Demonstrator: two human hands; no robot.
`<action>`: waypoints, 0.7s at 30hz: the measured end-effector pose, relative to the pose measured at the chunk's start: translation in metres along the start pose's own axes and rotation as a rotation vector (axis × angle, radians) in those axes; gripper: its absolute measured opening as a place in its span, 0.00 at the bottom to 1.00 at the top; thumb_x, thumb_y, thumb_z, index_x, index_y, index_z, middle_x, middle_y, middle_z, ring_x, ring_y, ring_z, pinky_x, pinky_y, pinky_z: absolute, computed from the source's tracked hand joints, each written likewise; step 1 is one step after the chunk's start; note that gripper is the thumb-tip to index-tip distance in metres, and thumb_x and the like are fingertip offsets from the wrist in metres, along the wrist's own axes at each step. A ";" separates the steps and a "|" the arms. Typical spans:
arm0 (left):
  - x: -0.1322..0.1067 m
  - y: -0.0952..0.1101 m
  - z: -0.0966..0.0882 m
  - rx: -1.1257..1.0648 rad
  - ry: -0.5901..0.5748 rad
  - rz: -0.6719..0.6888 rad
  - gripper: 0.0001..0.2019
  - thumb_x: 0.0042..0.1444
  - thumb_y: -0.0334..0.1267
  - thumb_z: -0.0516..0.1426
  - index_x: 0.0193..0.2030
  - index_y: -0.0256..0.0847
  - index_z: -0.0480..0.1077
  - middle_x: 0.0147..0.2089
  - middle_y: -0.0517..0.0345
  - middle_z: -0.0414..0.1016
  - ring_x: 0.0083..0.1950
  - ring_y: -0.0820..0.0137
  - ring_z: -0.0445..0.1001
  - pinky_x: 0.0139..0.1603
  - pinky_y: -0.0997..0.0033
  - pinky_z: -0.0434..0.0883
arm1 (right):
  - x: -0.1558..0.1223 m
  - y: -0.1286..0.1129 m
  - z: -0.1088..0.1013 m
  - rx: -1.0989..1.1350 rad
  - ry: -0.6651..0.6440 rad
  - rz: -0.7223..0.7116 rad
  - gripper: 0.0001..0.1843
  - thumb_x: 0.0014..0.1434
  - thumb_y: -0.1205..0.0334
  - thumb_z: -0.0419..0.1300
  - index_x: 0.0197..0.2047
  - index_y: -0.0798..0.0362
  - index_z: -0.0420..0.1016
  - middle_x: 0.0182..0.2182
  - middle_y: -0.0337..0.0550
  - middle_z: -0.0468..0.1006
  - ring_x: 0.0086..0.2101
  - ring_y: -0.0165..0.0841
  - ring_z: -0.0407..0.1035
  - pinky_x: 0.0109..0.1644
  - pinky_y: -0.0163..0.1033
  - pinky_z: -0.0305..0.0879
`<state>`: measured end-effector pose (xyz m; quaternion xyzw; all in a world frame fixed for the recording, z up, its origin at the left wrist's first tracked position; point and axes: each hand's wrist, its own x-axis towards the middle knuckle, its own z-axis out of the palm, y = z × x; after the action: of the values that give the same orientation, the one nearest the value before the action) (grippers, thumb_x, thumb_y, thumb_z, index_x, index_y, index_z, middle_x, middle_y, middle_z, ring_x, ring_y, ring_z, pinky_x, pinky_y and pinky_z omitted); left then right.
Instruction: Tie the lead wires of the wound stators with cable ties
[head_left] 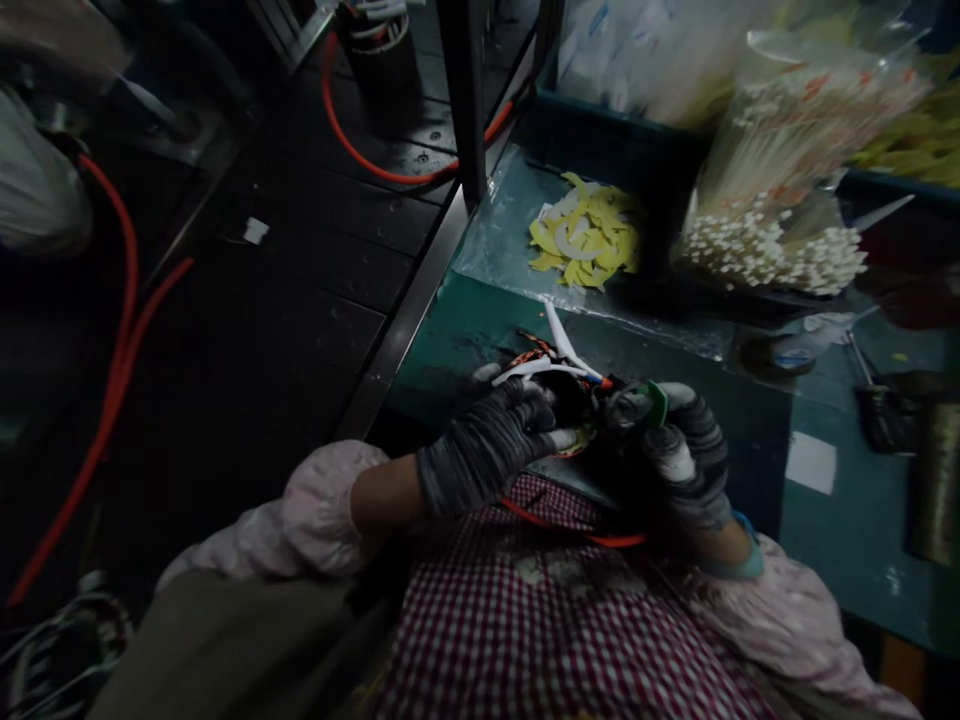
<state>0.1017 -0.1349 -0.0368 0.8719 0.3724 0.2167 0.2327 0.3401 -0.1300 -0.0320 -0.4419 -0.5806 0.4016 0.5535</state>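
Observation:
My left hand [495,440], in a grey striped glove with pale fingertips, grips a round, dark wound part that looks like a motor stator [570,395]. Copper-coloured wire shows at its edges, and white sleeved leads [562,340] stick up from it, with a blue and orange bit near their ends. On the other side, my right hand [694,455] pinches a small flat green piece [658,403] between thumb and fingers, close to the stator. Deep shadow hides the stator's underside and whether the green piece touches it.
Yellow paper-like strips [585,235] lie in a heap on plastic sheeting beyond my hands. Bagged white thin tubes [772,240] stand at the right, near a dark bin [615,120]. A white paper [811,462] lies on the green bench [847,540]. A metal post [461,100] rises at the bench corner.

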 end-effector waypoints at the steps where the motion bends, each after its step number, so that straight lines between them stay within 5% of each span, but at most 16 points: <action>1: -0.003 0.005 0.003 0.017 0.007 -0.001 0.15 0.71 0.38 0.60 0.61 0.50 0.79 0.62 0.52 0.83 0.67 0.53 0.76 0.77 0.35 0.68 | 0.000 0.000 0.000 -0.005 -0.002 -0.007 0.14 0.67 0.44 0.73 0.45 0.44 0.85 0.34 0.36 0.89 0.30 0.34 0.82 0.35 0.37 0.81; 4: -0.018 0.019 0.012 0.192 0.078 -0.001 0.20 0.71 0.36 0.60 0.67 0.49 0.75 0.64 0.51 0.82 0.71 0.52 0.74 0.78 0.37 0.66 | -0.002 -0.003 -0.001 -0.033 -0.059 -0.016 0.10 0.70 0.47 0.71 0.47 0.43 0.84 0.36 0.36 0.89 0.33 0.36 0.84 0.36 0.39 0.82; 9: -0.034 0.025 0.021 0.499 0.261 0.145 0.12 0.72 0.29 0.57 0.57 0.40 0.79 0.52 0.51 0.87 0.54 0.61 0.83 0.60 0.58 0.76 | 0.000 -0.013 0.003 -0.321 -0.324 -0.247 0.12 0.75 0.57 0.64 0.59 0.44 0.82 0.42 0.41 0.89 0.37 0.38 0.84 0.41 0.40 0.82; 14: -0.043 0.006 -0.007 0.232 0.260 0.307 0.10 0.76 0.34 0.56 0.56 0.40 0.78 0.50 0.53 0.89 0.57 0.64 0.85 0.55 0.64 0.80 | 0.000 -0.014 0.023 -0.931 -0.491 -0.510 0.17 0.77 0.67 0.56 0.60 0.51 0.84 0.37 0.47 0.87 0.34 0.38 0.80 0.37 0.40 0.75; 18: -0.041 -0.011 -0.033 -0.166 0.425 0.012 0.11 0.76 0.42 0.60 0.59 0.43 0.77 0.54 0.52 0.87 0.56 0.65 0.86 0.57 0.66 0.83 | 0.004 -0.011 0.032 -1.045 -0.570 -0.591 0.15 0.75 0.66 0.60 0.57 0.52 0.87 0.48 0.53 0.89 0.43 0.43 0.81 0.44 0.44 0.77; 21: -0.021 -0.029 -0.041 -0.342 0.362 -0.281 0.30 0.67 0.51 0.68 0.72 0.45 0.72 0.73 0.42 0.76 0.74 0.51 0.76 0.73 0.46 0.77 | 0.009 -0.011 0.033 -0.986 -0.566 -0.623 0.14 0.76 0.62 0.61 0.56 0.53 0.87 0.52 0.52 0.89 0.46 0.43 0.81 0.49 0.45 0.78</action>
<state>0.0497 -0.1230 -0.0250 0.7069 0.4830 0.3943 0.3340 0.3064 -0.1233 -0.0211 -0.3322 -0.9213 0.0094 0.2018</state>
